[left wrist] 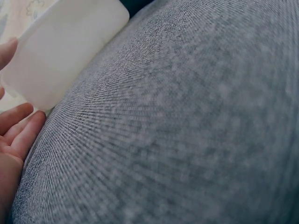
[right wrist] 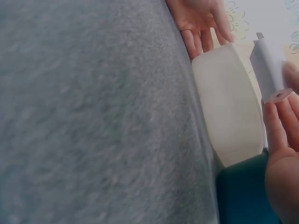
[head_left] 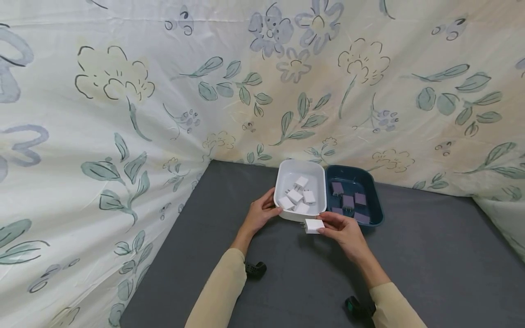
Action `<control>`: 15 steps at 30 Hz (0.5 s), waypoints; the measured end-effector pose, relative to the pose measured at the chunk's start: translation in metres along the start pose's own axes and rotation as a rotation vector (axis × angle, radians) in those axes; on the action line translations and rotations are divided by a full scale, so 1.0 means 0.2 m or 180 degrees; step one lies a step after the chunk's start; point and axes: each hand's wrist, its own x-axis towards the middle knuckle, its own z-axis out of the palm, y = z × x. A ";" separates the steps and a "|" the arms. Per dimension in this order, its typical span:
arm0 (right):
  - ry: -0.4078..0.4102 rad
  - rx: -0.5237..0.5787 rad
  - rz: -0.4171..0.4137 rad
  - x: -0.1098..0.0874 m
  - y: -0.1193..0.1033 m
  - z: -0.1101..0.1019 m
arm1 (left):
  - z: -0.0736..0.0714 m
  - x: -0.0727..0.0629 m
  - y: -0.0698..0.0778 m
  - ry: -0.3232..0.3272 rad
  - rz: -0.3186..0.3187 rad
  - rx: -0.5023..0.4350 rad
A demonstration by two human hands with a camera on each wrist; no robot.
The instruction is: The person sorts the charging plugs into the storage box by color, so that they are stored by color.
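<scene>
My right hand [head_left: 346, 232] pinches a white plug-in charger [head_left: 314, 226] between thumb and fingers, just in front of the white bin [head_left: 299, 217]. In the right wrist view, a metal prong shows at one end of this charger [right wrist: 268, 70] and a port at the other. At the bin's front left corner, my left hand [head_left: 259, 214] holds it, thumb on the front and fingers along the side. Several white chargers [head_left: 294, 196] lie jumbled inside the white bin. The left wrist view has the left fingers [left wrist: 28, 133] at the bin's lower edge.
A dark blue bin [head_left: 375, 200] stands right against the white one and contains several purple chargers [head_left: 348, 202]. Both stand on a dark grey cloth surface [head_left: 430, 255] near its back edge. Behind rises a flower-printed curtain [head_left: 246, 114], which also borders the left side.
</scene>
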 end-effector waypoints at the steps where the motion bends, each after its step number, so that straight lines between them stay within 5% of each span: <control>1: 0.0027 0.0008 0.0021 0.01 0.00 0.00 | 0.00 0.00 0.00 0.0004 0.0017 -0.0007; 15: 0.0366 0.0069 0.0052 0.10 -0.07 0.07 | 0.00 -0.01 0.01 -0.0008 0.0010 -0.0068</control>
